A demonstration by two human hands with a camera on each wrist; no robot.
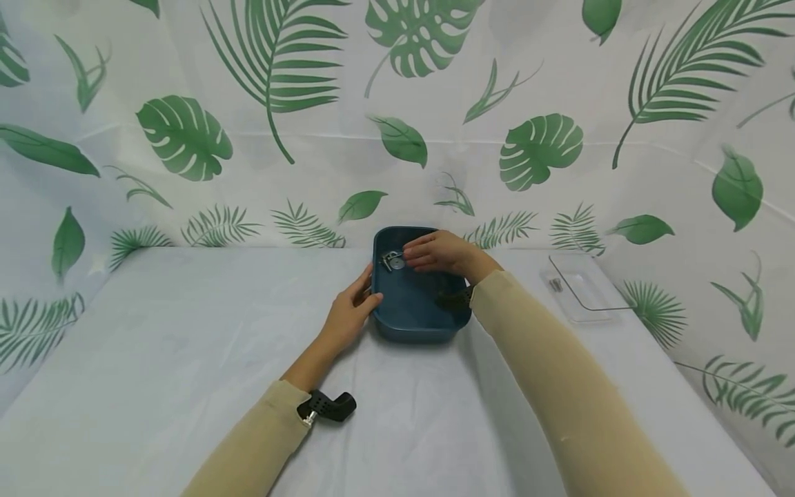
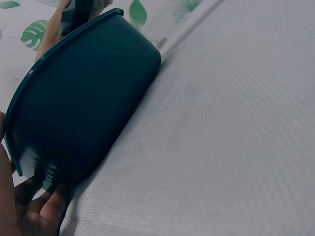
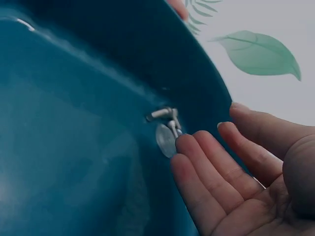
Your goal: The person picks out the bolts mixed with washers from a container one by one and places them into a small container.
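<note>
A dark blue plastic basin (image 1: 410, 304) stands at the back of the white-covered table. My left hand (image 1: 348, 314) grips its left side, thumb at the rim and fingers against the outer wall, seen low in the left wrist view. Over the far part of the basin, my right hand (image 1: 444, 252) reaches in with fingers extended. Just past its fingertips, several small silvery metal pieces (image 3: 161, 114) and a clear round disc (image 3: 166, 141) lie against the wall. The right fingertips overlap the disc's edge in the right wrist view; nothing shows in that palm.
A shallow clear plastic tray (image 1: 593, 319) sits to the right of the basin, with a few small metal pieces (image 1: 555, 284) in it. Behind the table hangs a white cloth (image 1: 323, 172) printed with green leaves.
</note>
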